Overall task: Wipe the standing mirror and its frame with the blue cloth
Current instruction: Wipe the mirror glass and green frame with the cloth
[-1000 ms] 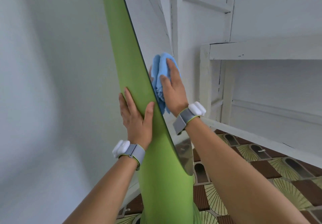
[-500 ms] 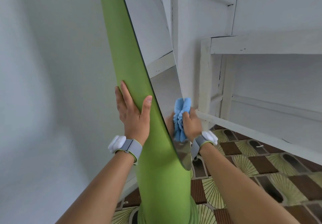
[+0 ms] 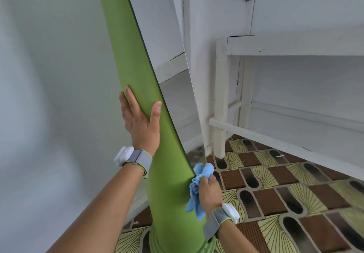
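Note:
The standing mirror rises through the middle of the view, seen edge-on. Its green frame (image 3: 130, 56) faces me and a narrow strip of glass (image 3: 173, 99) shows to the right. My left hand (image 3: 138, 122) holds the frame at mid height, fingers flat on its far side and thumb on the near face. My right hand (image 3: 208, 191) grips the bunched blue cloth (image 3: 197, 189) and presses it against the mirror's lower right edge, where glass meets frame. The base of the mirror is hidden behind my arms.
A white wooden frame structure (image 3: 220, 95) with a post and rails stands close to the right of the mirror. A plain white wall (image 3: 49, 95) fills the left. The floor (image 3: 295, 203) has patterned brown and yellow-green tiles.
My right hand has carried the blue cloth down the mirror's right edge, from upper mid height to the bottom. My left hand has kept its hold on the green frame.

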### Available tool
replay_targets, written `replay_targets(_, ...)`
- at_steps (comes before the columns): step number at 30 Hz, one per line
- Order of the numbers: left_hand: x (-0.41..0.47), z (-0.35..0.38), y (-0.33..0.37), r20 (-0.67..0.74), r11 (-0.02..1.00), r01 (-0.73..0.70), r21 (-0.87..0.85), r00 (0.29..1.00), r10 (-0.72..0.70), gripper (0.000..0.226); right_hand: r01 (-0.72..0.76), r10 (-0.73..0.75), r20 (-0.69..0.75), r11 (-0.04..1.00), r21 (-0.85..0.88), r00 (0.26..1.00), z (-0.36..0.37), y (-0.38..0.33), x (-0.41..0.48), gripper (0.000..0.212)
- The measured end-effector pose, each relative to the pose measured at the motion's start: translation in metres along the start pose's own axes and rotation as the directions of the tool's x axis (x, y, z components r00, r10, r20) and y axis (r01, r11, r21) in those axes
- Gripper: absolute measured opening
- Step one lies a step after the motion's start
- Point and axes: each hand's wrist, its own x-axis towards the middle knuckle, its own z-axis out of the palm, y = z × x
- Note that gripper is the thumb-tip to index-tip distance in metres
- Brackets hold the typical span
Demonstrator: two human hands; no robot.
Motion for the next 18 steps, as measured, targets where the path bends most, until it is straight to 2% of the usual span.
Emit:
replay_targets(1,0.000,0.000,0.001,-0.002,1.000,0.000,0.003,1.000,0.000,0.087,0.043,-0.043,-0.005,0.999,-0.029,0.999,-0.001,-0.002,-0.004,0.029)
replay_targets(4,-0.001,0.001,0.000,0.009,1.000,0.008,0.006,1.000,-0.008,0.087,0.186,-0.187,-0.019,0.981,-0.057,0.982,-0.008,-0.021,-0.021,0.018)
replay_targets(6,0.000,0.000,0.001,0.015,1.000,0.007,0.000,1.000,-0.007,0.089,0.315,-0.316,-0.034,0.948,-0.042,0.948,-0.013,-0.045,-0.032,0.018)
replay_targets(10,0.003,-0.005,0.005,0.030,1.000,0.007,-0.002,1.000,-0.007,0.092,0.563,-0.561,-0.051,0.826,0.026,0.826,-0.014,-0.115,-0.042,0.041)
replay_targets(13,0.002,-0.007,0.004,0.073,0.999,0.030,-0.012,0.997,-0.029,0.094,0.717,-0.717,-0.055,0.686,0.121,0.695,-0.015,-0.167,-0.046,0.046)
replay_targets(15,0.003,-0.012,0.003,0.095,0.999,0.042,-0.034,0.995,-0.039,0.094,0.758,-0.764,-0.028,0.635,0.147,0.645,-0.019,-0.203,-0.045,0.048)
replay_targets(18,0.003,-0.020,0.004,0.126,0.999,0.039,-0.032,0.991,-0.035,0.091,0.784,-0.792,0.026,0.608,0.125,0.610,-0.018,-0.245,-0.030,0.052)
